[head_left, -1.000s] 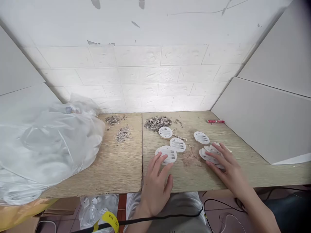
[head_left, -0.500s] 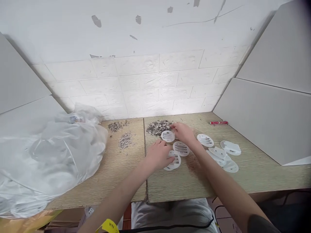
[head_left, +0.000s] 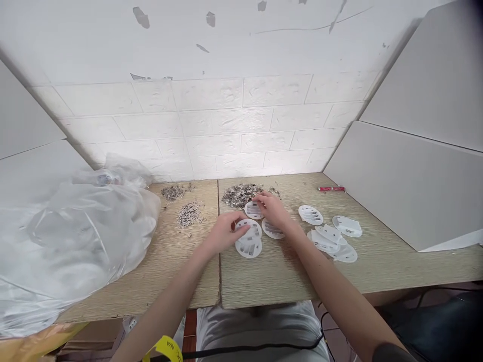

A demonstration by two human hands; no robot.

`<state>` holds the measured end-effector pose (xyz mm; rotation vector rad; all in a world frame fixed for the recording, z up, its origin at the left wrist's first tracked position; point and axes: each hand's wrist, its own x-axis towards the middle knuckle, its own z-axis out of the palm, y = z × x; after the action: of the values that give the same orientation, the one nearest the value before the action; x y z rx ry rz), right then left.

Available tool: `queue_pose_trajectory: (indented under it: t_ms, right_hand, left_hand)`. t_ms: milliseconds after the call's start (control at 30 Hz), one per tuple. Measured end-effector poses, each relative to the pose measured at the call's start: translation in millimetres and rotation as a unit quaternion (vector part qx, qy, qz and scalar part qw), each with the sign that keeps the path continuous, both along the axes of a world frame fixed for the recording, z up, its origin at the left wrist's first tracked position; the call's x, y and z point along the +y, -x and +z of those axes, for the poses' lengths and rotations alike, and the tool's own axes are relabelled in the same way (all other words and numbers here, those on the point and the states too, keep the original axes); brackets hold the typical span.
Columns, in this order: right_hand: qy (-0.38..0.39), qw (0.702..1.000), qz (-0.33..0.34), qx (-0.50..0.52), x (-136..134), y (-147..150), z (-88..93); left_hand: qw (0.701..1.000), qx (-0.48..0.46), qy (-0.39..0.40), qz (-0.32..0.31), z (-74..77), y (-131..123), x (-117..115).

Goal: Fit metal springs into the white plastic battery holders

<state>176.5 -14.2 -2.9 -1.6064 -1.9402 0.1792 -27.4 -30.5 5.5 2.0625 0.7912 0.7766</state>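
Observation:
My left hand (head_left: 225,232) grips the left edge of a white round slotted plastic disc (head_left: 252,229), thumb on its face. A similar disc (head_left: 249,249) lies just below, partly overlapped by it. My right hand (head_left: 274,210) has its fingertips pinched together over the right side of another slotted disc (head_left: 252,211); anything between them is too small to make out. Under the right wrist, a further disc (head_left: 270,230) is partly covered. Right behind the fingers lies a heap of small metal pieces (head_left: 239,195).
Several white discs (head_left: 328,239) lie loosely overlapped at right, beside a single disc (head_left: 310,214). A red pen-like object (head_left: 331,188) is near the right panel. Two smaller metal-piece piles (head_left: 188,214) lie left of the table seam. A big clear plastic bag (head_left: 90,231) fills the left side.
My left hand has moved up and left, and the disc under it has shifted along. The right hand has drawn back from the heap's edge to over the nearest disc. The view shifted slightly.

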Motion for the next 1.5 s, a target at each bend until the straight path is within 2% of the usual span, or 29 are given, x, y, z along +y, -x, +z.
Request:
queue_pose_trajectory:
  t_ms: [200, 333, 433, 533, 667, 833, 1100, 1233, 1400, 1500]
  right_hand:
    - [-0.015, 0.996, -0.044, 0.070, 1, -14, -2.6]
    - [-0.053, 0.989, -0.066, 0.120, -1, -20, -0.9]
    - [-0.084, 0.986, -0.055, 0.134, -5, -20, 1.7]
    - [-0.094, 0.982, -0.016, 0.162, -9, -17, 3.3]
    - [-0.092, 0.972, 0.005, 0.214, -12, -7, 4.6]
    - [-0.096, 0.959, 0.031, 0.266, -17, 7, 6.9]
    - [-0.024, 0.915, 0.029, 0.402, -12, 8, 1.6]
    - [0.002, 0.883, 0.029, 0.468, -11, 7, 1.4]
    - [0.032, 0.836, 0.060, 0.544, -14, 11, 5.7]
    - [0.052, 0.823, 0.075, 0.561, -16, 13, 8.0]
  left_hand:
    - [0.984, -0.134, 0.108, 0.042, -3.9, -1, 2]
    - [0.968, -0.173, 0.160, 0.090, -2.7, -4, 3]
    - [0.962, -0.166, 0.189, 0.111, -0.2, -12, 8]
    - [0.954, -0.177, 0.213, 0.113, 1.7, -25, 17]
    - [0.935, -0.249, 0.213, 0.137, -1.5, -36, 25]
    - [0.933, -0.233, 0.198, 0.188, -9.7, -28, 25]
    - [0.915, -0.280, 0.223, 0.187, -5.0, -21, 26]
    - [0.931, -0.259, 0.192, 0.171, -2.9, -20, 26]
    - [0.941, -0.236, 0.175, 0.168, -6.1, -21, 26]
    - [0.944, -0.227, 0.156, 0.181, -10.1, -20, 30]
